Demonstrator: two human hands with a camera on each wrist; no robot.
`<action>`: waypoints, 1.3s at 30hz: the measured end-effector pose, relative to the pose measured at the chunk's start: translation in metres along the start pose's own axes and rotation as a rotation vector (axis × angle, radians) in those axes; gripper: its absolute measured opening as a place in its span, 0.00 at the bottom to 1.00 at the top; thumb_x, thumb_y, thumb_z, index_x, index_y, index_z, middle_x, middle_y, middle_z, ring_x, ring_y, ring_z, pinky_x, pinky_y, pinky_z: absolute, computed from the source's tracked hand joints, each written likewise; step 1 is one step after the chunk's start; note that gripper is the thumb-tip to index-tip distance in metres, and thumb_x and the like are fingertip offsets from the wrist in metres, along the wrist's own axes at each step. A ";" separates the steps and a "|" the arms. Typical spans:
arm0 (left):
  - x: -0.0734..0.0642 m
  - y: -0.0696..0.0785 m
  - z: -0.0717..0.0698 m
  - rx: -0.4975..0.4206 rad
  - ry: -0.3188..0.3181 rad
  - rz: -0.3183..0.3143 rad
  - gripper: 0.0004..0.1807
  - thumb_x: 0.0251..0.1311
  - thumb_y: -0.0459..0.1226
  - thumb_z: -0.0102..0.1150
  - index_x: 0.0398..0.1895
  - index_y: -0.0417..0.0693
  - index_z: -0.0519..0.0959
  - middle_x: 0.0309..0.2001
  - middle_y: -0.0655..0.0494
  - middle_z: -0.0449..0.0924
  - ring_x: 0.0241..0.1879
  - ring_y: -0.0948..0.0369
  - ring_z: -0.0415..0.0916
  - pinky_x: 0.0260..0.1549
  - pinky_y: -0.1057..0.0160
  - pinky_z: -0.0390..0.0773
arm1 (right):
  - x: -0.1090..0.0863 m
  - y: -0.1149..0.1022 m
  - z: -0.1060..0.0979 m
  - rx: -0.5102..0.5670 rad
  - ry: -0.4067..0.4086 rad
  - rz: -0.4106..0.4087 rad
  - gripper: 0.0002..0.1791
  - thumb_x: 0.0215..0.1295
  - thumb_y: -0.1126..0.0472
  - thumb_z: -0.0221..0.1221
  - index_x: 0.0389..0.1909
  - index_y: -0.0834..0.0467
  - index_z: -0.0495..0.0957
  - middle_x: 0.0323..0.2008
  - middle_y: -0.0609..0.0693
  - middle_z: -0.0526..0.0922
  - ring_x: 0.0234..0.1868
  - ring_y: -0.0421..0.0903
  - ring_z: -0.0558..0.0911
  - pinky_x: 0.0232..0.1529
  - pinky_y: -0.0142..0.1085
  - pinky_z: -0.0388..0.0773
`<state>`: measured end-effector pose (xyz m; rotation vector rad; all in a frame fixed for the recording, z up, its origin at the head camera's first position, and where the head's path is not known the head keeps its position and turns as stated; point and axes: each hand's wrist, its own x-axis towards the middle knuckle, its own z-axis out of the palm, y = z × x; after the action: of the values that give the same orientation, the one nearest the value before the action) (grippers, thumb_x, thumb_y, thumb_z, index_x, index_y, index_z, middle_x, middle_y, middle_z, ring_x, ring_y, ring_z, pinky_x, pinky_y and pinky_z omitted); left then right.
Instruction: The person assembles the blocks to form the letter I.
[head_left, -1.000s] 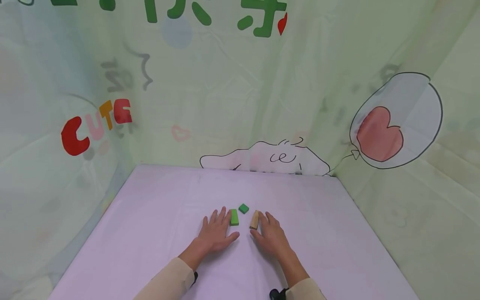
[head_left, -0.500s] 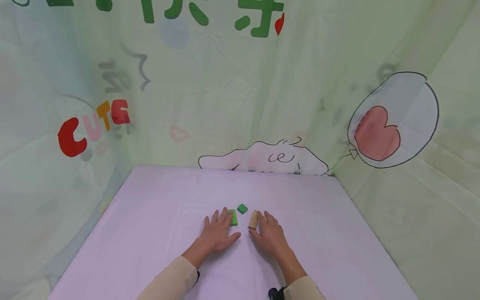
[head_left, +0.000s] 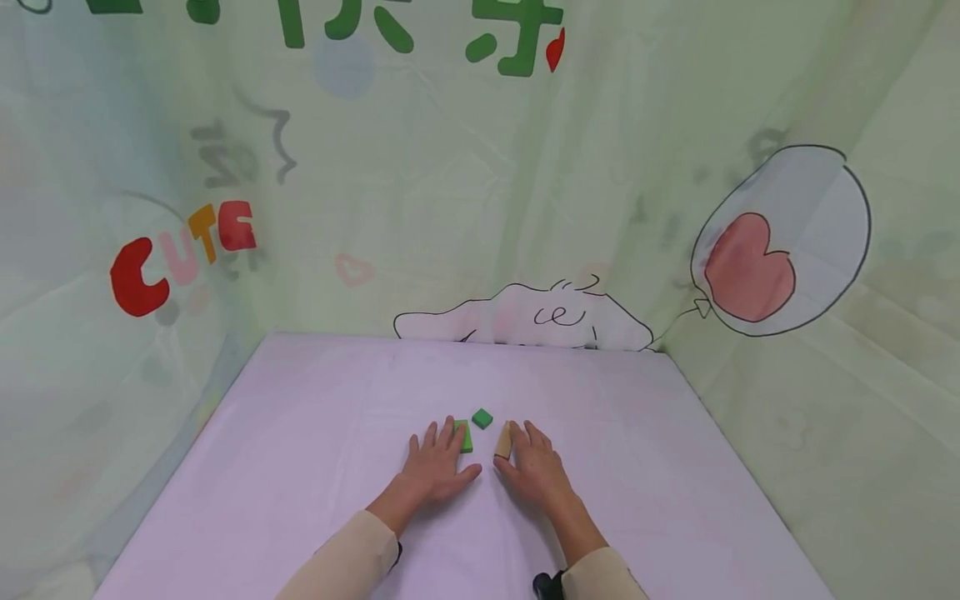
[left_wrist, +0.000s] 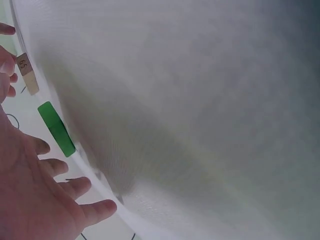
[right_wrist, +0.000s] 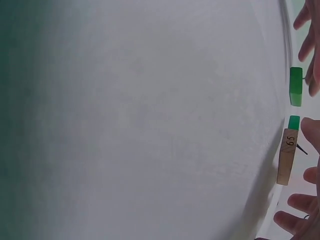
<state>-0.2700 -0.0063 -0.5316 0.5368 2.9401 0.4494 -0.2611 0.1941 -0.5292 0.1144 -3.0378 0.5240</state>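
Note:
Three small blocks lie close together on the table in the head view. My left hand is spread palm down, its index finger over the left edge of the light green block. My right hand is beside the plain wooden block, thumb near its close end and index finger along its far end; the frames do not settle whether they touch. A darker green block sits behind, between the other two. In the right wrist view, the number 65 marks the wooden block.
A pale lilac cloth covers the table. Printed fabric curtains enclose it at the back and sides. A dark strap with a round black part is at the right wrist.
The left index finger now covers more of the light green block. My right hand has edged left with the wooden block beside it, and the head view has shifted slightly.

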 end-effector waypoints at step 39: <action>0.013 -0.001 0.003 0.115 0.025 0.009 0.38 0.77 0.56 0.47 0.81 0.46 0.58 0.82 0.46 0.54 0.79 0.42 0.55 0.72 0.34 0.59 | 0.014 -0.008 0.004 -0.034 -0.008 -0.005 0.38 0.68 0.49 0.66 0.73 0.62 0.68 0.73 0.64 0.69 0.73 0.64 0.68 0.67 0.63 0.69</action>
<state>-0.2824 -0.0016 -0.5355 0.5610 3.0024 0.2915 -0.2747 0.1844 -0.5290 0.1224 -3.0517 0.4725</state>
